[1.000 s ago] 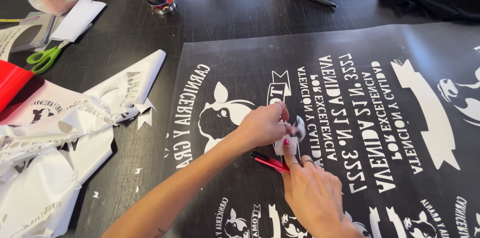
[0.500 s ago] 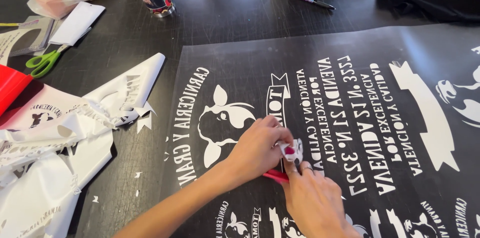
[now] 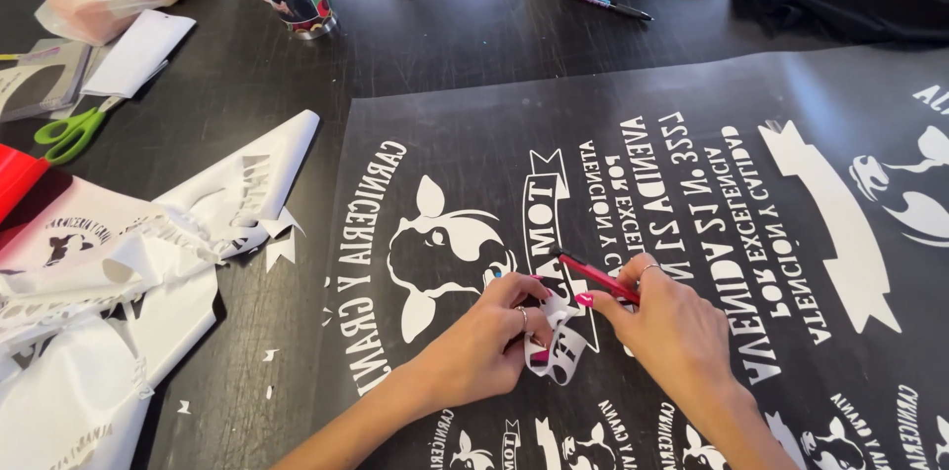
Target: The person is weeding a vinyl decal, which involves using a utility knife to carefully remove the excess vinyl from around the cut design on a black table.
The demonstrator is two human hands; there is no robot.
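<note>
Left hand (image 3: 489,346): pinching the peeled white vinyl strip (image 3: 565,341) on the black sheet (image 3: 633,94).
Right hand (image 3: 672,332): gripping a red weeding tool (image 3: 593,275), touching the strip.
Around: green scissors (image 3: 69,132) and vinyl scraps (image 3: 109,282) toward the desk's left edge.

A thin red weeding tool (image 3: 598,278) lies slanted across the dark vinyl sheet (image 3: 692,114), its tip pointing up-left toward the banner shape in the white print. Just below it a peeled white vinyl scrap (image 3: 565,349) curls up off the sheet — cut-out holes show through it. The sheet lies flat, filling the right half of the bench, printed with white mirrored lettering and cow-head designs.
</note>
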